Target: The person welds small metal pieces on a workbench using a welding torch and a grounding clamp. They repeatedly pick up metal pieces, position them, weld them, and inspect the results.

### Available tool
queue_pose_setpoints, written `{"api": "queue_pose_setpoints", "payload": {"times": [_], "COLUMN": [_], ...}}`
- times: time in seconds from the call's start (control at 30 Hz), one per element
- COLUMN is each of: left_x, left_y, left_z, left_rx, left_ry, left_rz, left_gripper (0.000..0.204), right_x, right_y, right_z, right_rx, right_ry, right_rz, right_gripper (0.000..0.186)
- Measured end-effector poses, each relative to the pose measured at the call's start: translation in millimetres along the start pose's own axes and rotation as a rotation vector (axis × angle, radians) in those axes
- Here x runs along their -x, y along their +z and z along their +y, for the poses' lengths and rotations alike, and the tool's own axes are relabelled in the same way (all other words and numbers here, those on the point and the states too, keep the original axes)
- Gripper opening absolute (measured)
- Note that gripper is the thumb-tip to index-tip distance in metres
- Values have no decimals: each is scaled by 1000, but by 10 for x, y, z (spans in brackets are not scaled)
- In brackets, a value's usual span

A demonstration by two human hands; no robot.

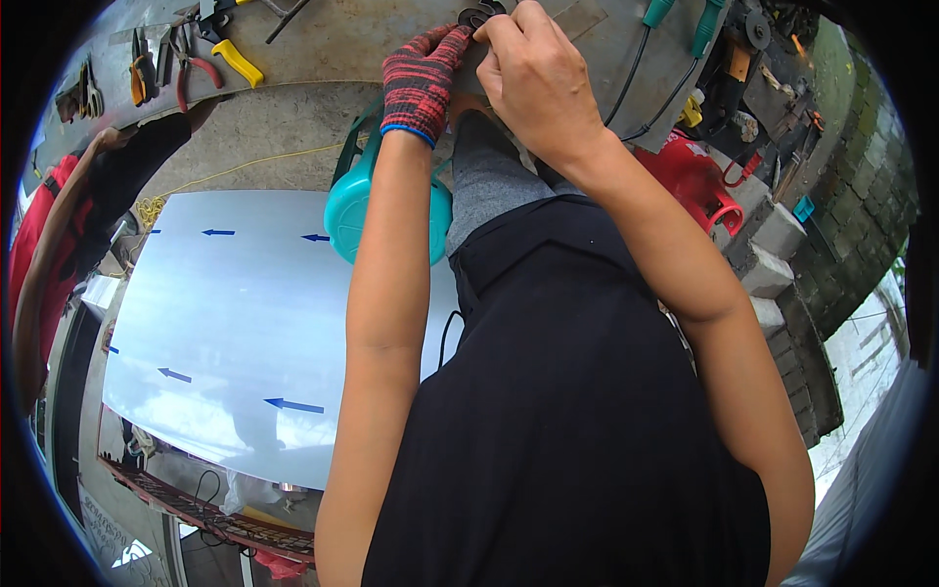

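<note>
At the top edge, over a grey metal work surface (323, 44), both my hands meet at a dark, curved metal piece (479, 14). My left hand (421, 83) wears a red and black knit glove with a blue cuff; its fingertips are closed on the left side of the piece. Bare and bent at the fingers, my right hand (540, 83) pinches at the right side of the same piece. The frame's edge cuts off part of the piece, so its exact kind does not show.
Pliers (181, 64) and a yellow-handled cutter (235, 61) lie left on the surface. Cables with green connectors (704, 29) run at right, near a red tank (694, 181). A teal plastic object (391, 210) and a pale arrow-marked sheet (235, 303) are below. Another person (59, 225) is at left.
</note>
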State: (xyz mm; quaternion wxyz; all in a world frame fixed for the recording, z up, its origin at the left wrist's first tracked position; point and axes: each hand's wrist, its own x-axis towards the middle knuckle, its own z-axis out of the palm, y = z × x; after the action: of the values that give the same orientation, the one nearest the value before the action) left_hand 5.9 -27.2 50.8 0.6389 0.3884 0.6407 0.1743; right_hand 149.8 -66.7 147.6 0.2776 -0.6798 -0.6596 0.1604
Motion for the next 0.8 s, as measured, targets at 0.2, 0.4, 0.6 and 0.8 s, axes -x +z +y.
{"api": "queue_pose_setpoints", "payload": {"times": [0.2, 0.4, 0.6, 0.8], "left_x": [26, 3, -4, 35], "left_y": [18, 8, 17, 19], "left_z": [47, 28, 13, 69], "left_rx": [2, 10, 54, 10], "left_ry": [-12, -13, -48, -33], "left_rz": [13, 3, 5, 7], "left_gripper": [38, 38, 38, 38], "right_x": [183, 218, 239, 253], "right_y": [184, 161, 191, 264], "right_z": [144, 140, 96, 131], "right_rx": [-51, -26, 38, -34], "right_ry": [66, 33, 32, 83], "right_rz": [65, 54, 34, 108], "right_gripper": [19, 22, 23, 22]}}
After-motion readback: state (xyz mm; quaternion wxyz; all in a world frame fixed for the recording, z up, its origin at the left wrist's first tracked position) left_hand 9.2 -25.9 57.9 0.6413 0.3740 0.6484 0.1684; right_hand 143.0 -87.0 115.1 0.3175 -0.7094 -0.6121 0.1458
